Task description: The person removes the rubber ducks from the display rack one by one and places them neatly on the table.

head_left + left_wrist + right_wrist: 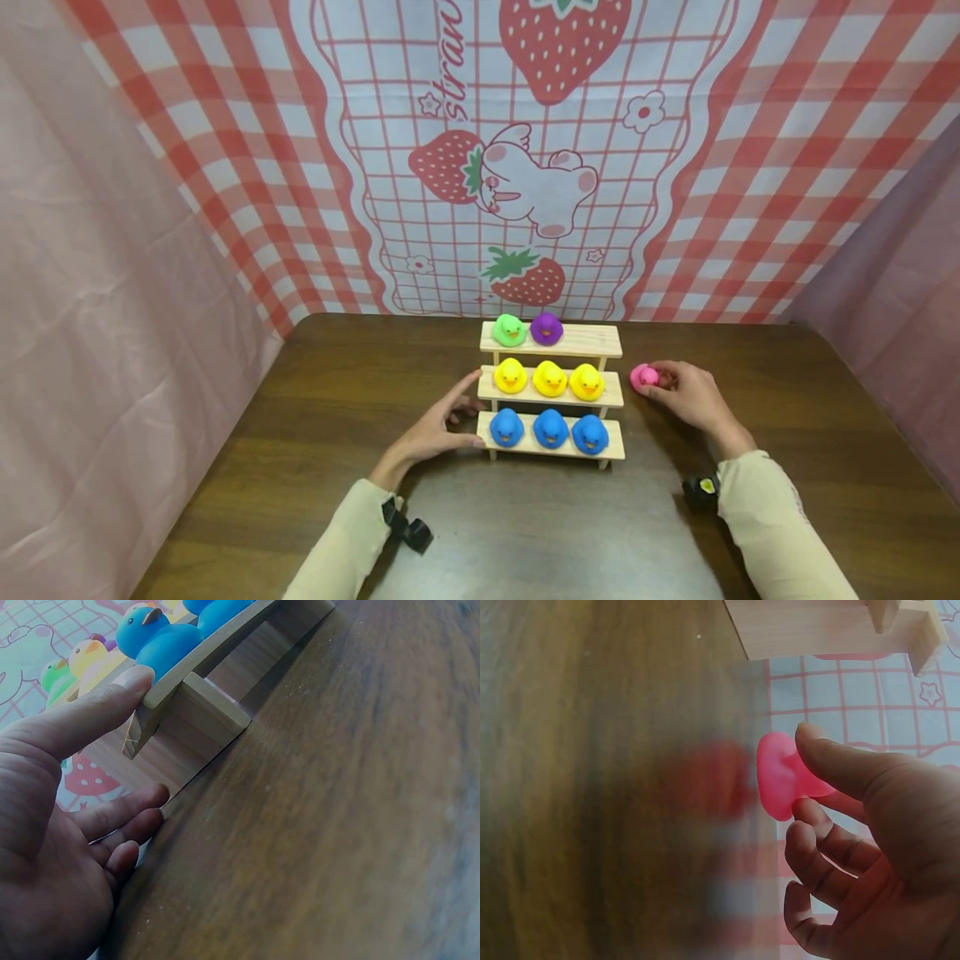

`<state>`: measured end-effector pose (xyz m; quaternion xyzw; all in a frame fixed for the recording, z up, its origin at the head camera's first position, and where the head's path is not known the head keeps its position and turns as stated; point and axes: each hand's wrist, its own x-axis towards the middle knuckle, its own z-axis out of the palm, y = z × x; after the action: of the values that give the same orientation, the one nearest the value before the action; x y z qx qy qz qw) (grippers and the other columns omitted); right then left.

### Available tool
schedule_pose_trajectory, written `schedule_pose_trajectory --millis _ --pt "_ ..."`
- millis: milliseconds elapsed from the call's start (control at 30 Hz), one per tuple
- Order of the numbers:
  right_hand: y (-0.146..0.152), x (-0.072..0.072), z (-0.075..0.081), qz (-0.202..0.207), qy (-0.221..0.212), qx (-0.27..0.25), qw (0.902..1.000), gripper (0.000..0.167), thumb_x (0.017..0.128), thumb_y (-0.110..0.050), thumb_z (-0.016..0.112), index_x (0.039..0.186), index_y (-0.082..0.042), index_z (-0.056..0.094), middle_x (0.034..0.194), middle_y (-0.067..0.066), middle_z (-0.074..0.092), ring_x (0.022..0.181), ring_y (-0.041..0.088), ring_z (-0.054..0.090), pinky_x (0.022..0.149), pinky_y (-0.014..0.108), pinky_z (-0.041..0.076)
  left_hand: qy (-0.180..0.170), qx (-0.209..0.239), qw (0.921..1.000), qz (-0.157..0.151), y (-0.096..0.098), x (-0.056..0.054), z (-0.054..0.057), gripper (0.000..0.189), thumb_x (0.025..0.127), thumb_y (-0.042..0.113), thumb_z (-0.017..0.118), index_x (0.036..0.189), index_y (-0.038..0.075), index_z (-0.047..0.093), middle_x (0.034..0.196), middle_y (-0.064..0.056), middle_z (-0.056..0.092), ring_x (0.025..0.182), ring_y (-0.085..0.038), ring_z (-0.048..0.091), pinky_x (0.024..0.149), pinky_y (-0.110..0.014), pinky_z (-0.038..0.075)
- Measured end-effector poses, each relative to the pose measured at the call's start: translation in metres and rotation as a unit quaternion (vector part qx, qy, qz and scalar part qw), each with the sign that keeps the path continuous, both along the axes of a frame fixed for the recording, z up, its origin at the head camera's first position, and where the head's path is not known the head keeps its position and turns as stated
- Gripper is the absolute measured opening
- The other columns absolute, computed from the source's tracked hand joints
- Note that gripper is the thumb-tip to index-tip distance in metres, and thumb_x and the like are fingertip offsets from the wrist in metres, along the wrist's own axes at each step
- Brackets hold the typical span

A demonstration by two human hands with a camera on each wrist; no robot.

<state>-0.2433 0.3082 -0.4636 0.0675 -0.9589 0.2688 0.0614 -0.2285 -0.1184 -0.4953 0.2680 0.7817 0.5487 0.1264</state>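
Observation:
A three-tier wooden stand [613, 440] holds rubber ducks in rows. On its top tier are a green duck [509, 331] and a purple duck [547, 329]; three yellow ducks [550, 379] fill the middle, and three blue ducks [551, 429] the bottom. My left hand [438, 427] is at the stand's left side, its thumb [139, 679] touching the bottom plank's end and its other fingers extended beside the stand. To the right of the stand, my right hand [693, 398] pinches a pink rubber duck [778, 776] between thumb and fingers, close over the table.
The brown wooden table [300, 467] runs up to a red-and-white strawberry-print cloth [300, 167] behind the stand. Pink curtains [112, 333] hang at both sides. Each wrist carries a small black camera [406, 527].

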Motion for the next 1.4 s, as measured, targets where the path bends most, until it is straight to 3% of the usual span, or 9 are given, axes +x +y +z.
schedule_pose_trajectory --millis 400,733,1067,1400 --pt "0.0 0.002 -0.004 -0.002 -0.002 -0.004 1.0 0.047 0.086 -0.019 0.078 0.12 0.01 0.065 0.09 0.019 0.07 0.082 0.026 0.061 0.074 0.038 0.048 -0.001 -0.001 1.0 0.001 0.0 0.0 0.0 0.103 0.081 0.014 0.081 0.161 0.026 0.019 0.129 -0.02 0.063 0.116 -0.032 0.056 0.091 -0.035 0.039" --pt "0.002 0.005 -0.001 -0.006 0.0 -0.004 1.0 0.049 0.087 -0.026 0.078 0.121 0.007 0.066 0.091 0.018 0.071 0.082 0.025 0.061 0.073 0.037 0.047 0.0 0.001 1.0 -0.001 0.0 -0.001 -0.002 0.102 0.081 0.013 0.081 0.161 0.025 0.019 0.128 -0.022 0.063 0.117 -0.035 0.056 0.09 -0.036 0.039" --pt "0.002 0.006 0.018 -0.015 0.031 -0.021 0.9992 0.045 0.09 -0.026 0.074 0.122 0.005 0.065 0.093 0.021 0.072 0.082 0.026 0.064 0.069 0.033 0.047 0.002 0.002 1.0 -0.004 0.0 -0.001 -0.001 0.102 0.081 0.012 0.081 0.161 0.024 0.02 0.128 -0.022 0.063 0.116 -0.035 0.056 0.091 -0.037 0.039" --pt "-0.013 0.007 0.049 -0.018 0.045 -0.045 0.9978 0.052 0.092 -0.036 0.071 0.129 -0.001 0.063 0.095 0.016 0.07 0.08 0.022 0.057 0.063 0.024 0.045 0.0 -0.006 1.0 -0.002 0.0 -0.003 -0.003 0.102 0.081 0.014 0.081 0.161 0.025 0.019 0.129 -0.021 0.063 0.117 -0.033 0.056 0.091 -0.035 0.039"
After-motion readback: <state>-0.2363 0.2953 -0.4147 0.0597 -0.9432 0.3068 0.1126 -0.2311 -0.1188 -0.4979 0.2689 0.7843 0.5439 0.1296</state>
